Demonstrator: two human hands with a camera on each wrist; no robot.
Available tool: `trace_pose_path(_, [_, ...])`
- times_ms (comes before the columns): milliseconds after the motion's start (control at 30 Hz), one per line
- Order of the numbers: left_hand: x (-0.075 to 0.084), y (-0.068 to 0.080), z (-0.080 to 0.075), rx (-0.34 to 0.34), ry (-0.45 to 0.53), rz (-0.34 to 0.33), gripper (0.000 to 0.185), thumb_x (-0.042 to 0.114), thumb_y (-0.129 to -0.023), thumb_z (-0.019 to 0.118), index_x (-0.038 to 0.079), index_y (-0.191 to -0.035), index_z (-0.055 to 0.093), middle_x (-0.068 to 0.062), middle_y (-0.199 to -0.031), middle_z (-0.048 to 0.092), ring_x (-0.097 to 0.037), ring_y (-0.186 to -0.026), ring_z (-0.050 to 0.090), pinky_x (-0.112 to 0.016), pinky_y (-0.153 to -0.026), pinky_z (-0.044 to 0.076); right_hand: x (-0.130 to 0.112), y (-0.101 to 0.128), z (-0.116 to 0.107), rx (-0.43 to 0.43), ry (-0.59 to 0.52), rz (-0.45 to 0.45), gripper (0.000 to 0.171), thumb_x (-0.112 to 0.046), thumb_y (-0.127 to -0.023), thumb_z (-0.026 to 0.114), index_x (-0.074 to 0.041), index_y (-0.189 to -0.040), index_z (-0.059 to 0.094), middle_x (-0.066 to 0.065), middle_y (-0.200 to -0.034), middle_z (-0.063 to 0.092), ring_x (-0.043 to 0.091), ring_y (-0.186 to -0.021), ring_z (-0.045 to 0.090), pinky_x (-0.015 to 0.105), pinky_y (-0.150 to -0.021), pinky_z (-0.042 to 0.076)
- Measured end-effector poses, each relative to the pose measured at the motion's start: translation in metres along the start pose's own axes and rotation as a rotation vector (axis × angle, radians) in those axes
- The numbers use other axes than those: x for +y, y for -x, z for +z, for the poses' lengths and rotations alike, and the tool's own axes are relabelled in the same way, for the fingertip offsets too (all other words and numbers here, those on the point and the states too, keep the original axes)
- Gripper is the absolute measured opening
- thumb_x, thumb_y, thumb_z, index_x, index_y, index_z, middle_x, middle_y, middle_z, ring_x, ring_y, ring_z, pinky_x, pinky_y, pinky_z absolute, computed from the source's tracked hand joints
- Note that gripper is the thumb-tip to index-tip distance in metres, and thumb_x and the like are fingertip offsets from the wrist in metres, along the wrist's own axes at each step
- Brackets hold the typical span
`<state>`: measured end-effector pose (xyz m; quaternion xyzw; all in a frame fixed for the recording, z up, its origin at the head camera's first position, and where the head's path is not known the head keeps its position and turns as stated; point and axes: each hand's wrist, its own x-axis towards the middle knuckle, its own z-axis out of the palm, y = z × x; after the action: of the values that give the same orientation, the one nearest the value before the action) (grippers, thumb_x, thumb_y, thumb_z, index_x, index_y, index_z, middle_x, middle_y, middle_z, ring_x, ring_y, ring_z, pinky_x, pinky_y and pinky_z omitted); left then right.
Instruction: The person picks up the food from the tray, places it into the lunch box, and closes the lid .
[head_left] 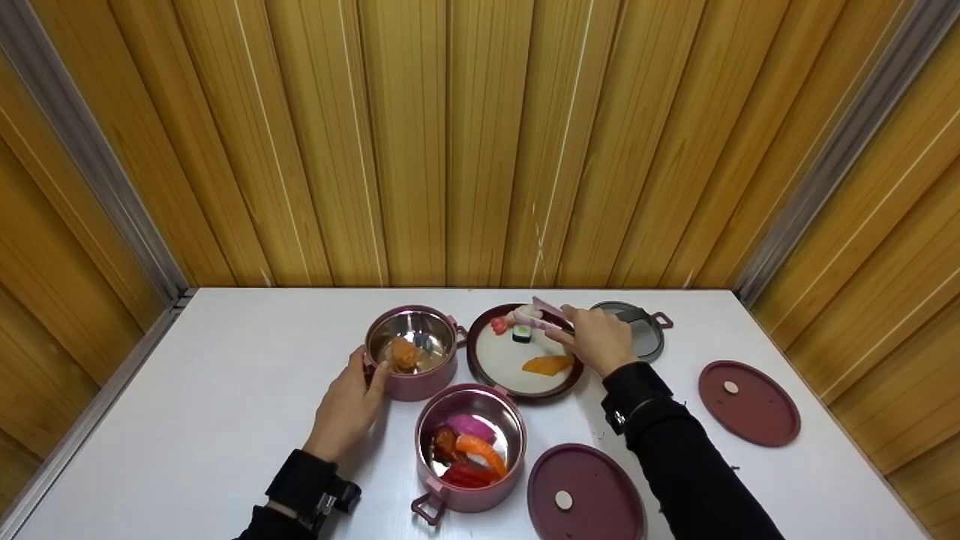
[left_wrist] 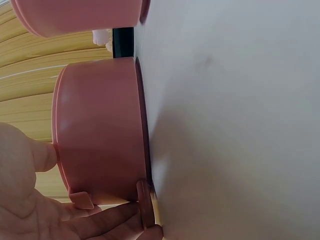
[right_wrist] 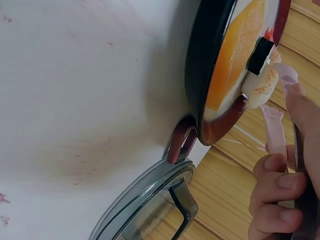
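Note:
My right hand (head_left: 604, 341) grips tongs (right_wrist: 274, 131) with pale pink tips. The tips are at either side of a whitish shrimp-like piece with a red tail (right_wrist: 262, 87), over a shallow round pan (head_left: 491, 369). In that pan lie a sushi roll (head_left: 522, 333) with a dark wrap and an orange-yellow slice (head_left: 547, 365). My left hand (head_left: 351, 409) holds the pink pot (head_left: 416, 388) at its left side, thumb by the rim and fingers around its handle (left_wrist: 145, 202). Inside that pot sits an orange-brown fried-looking piece (head_left: 405, 353).
A second pink pot (head_left: 480, 501) with several colourful food pieces stands in front. Two dark red lids (head_left: 592, 480) lie at the right, one nearer, one farther (head_left: 750, 405). Behind my right hand is a glass lid (head_left: 646, 337). Wood-patterned walls (head_left: 480, 150) enclose the table.

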<state>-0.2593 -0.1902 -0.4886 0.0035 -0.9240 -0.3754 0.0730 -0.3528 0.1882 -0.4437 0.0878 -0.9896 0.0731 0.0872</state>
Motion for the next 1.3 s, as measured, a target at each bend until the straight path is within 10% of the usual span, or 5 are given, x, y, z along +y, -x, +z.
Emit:
trace_pose_path(467, [-0.001,0.001,0.000,0.004,-0.007,-0.015,0.067,0.037,-0.116,0.046,-0.011,-0.161,0.033,-0.038,-0.156,0.050,-0.055,-0.142,0.053,-0.067,-0.117,0.046,-0.019,0.001,-0.008,-0.002,-0.018,0.055,0.052,-0.058,-0.104,0.064,-0.007,-0.103,0.073,0.020,-0.095,0.075,0.041,-0.087,0.074,0.054,-0.066,0.056])
trace_pose_path(800, [0.000,0.002,0.000,0.004,0.000,-0.003,0.067,0.037,-0.115,0.047,-0.011,-0.161,0.033,-0.037,-0.157,0.049,-0.054,-0.144,0.052,-0.066,-0.119,0.044,-0.008,0.001,-0.011,0.054,0.024,-0.053,0.057,-0.054,-0.098,0.074,-0.016,-0.140,0.072,0.028,-0.108,0.078,0.047,-0.085,0.075,0.055,-0.062,0.059])
trace_pose_path(1300, [0.001,0.004,-0.001,0.000,0.007,-0.008,0.066,0.035,-0.115,0.047,-0.010,-0.161,0.033,-0.037,-0.157,0.049,-0.055,-0.144,0.052,-0.067,-0.118,0.044,0.004,-0.004,-0.007,0.055,0.151,-0.135,0.058,-0.053,-0.097,0.075,-0.020,-0.145,0.069,0.027,-0.103,0.078,0.042,-0.072,0.072,0.050,-0.054,0.057])
